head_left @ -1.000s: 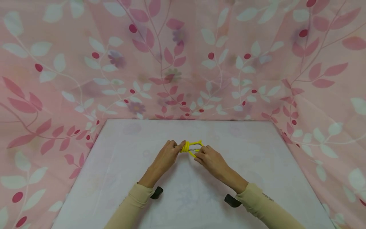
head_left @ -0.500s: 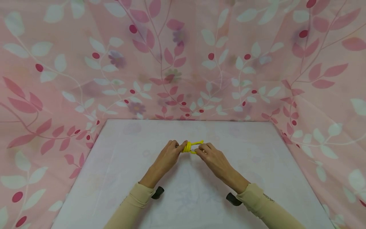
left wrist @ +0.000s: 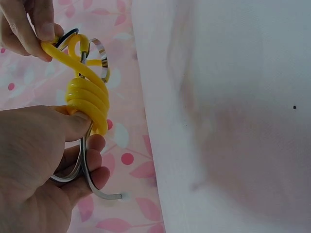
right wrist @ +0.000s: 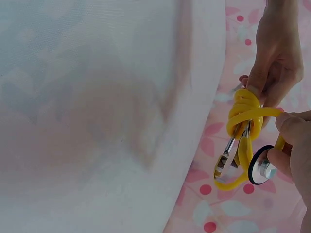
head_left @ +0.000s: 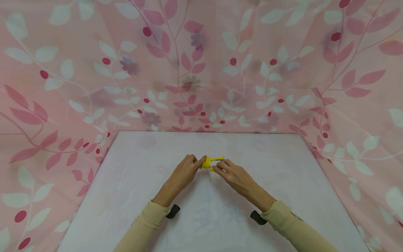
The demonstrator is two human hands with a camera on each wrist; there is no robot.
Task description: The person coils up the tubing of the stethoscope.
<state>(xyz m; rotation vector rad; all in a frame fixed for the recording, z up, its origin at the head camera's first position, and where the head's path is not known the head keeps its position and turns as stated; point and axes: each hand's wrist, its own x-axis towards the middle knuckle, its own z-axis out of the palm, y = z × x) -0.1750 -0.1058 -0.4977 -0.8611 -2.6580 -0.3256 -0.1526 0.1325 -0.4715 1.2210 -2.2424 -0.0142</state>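
Both hands hold a stethoscope with yellow tubing (head_left: 206, 162) above the table. The tubing is wound in several turns round its metal ear tubes (left wrist: 83, 158). My left hand (head_left: 182, 171) grips the ear tubes, with the thumb pressing on the coil's near end. The bent ends of the ear tubes stick out past its fingers in the left wrist view. My right hand (head_left: 234, 176) pinches the loose run of yellow tubing between thumb and fingers. Close to those fingers, the round chest piece (right wrist: 262, 167) with its dark rim hangs in the right wrist view.
A white-covered table (head_left: 201, 217) lies under the hands. Pink leaf-patterned cloth (head_left: 201, 70) rises behind it and along both sides. A dark device (head_left: 173, 211) shows by the left wrist and another dark device (head_left: 258, 217) by the right wrist.
The lower yellow loop between the hands has drawn in closer to the coil. My right hand has shifted slightly rightward; my left hand keeps its grip in nearly the same place.
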